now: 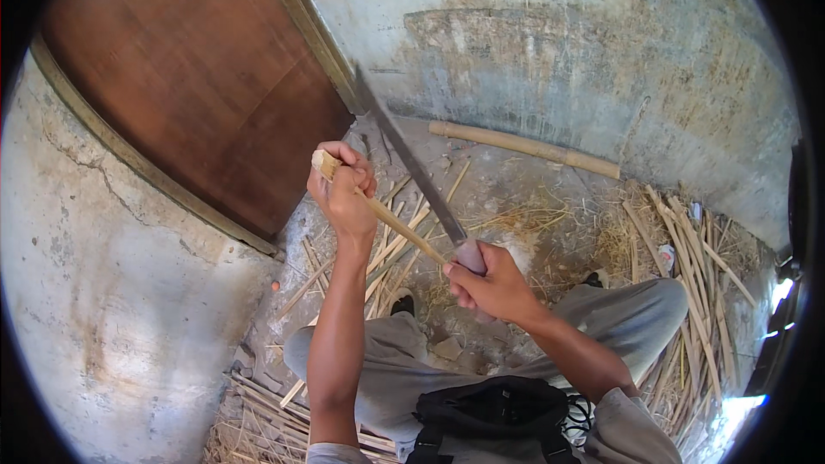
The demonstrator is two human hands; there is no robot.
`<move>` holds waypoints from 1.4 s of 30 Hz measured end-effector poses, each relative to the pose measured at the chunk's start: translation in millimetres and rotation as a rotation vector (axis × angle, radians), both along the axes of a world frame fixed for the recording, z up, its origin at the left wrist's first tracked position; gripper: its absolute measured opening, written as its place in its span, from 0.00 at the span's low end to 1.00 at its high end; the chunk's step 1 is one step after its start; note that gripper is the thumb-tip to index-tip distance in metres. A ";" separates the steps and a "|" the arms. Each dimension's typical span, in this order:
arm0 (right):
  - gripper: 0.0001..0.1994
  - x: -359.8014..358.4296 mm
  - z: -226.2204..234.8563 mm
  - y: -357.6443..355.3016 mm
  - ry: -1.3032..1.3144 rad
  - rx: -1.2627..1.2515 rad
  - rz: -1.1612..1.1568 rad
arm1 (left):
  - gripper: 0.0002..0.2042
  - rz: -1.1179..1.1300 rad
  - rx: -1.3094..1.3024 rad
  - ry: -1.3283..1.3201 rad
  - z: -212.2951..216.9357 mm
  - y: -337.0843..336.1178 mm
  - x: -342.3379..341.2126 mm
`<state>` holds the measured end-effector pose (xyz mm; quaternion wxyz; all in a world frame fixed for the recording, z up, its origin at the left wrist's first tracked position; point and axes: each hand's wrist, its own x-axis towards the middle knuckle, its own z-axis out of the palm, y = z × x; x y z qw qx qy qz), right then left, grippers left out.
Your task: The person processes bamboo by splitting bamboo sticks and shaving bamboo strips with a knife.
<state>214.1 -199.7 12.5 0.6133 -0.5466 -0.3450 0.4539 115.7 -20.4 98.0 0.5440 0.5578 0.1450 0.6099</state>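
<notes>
My left hand (345, 193) is closed around a split bamboo stick (402, 228), its pale cut end poking out above the fingers. From there the stick slants down to the right, its lower end close to my right thumb. My right hand (491, 282) grips the pinkish handle of a machete (412, 163). The long dark blade points up and to the left, toward the door frame, and passes to the right of my left hand with a gap between. I cannot tell whether my right thumb touches the stick.
An uncut bamboo pole (524, 149) lies along the stained wall (550, 60). Split bamboo strips (700, 292) are heaped at the right; more strips (266, 408) lie at lower left. A brown door (198, 77) stands upper left. A black bag (494, 412) rests at my lap.
</notes>
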 end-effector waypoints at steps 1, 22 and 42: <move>0.19 0.1 -7.0 -0.9 -0.046 -0.105 0.039 | 0.06 -0.042 -0.040 0.024 -0.8 0.0 -1.7; 0.17 -14.1 -62.1 -8.7 -0.267 -0.091 -0.145 | 0.28 -0.190 -0.178 -0.015 1.6 -19.2 4.6; 0.16 -33.2 12.7 -20.5 -0.683 0.008 0.051 | 0.28 -0.133 -0.185 -0.048 -8.6 -11.5 -37.2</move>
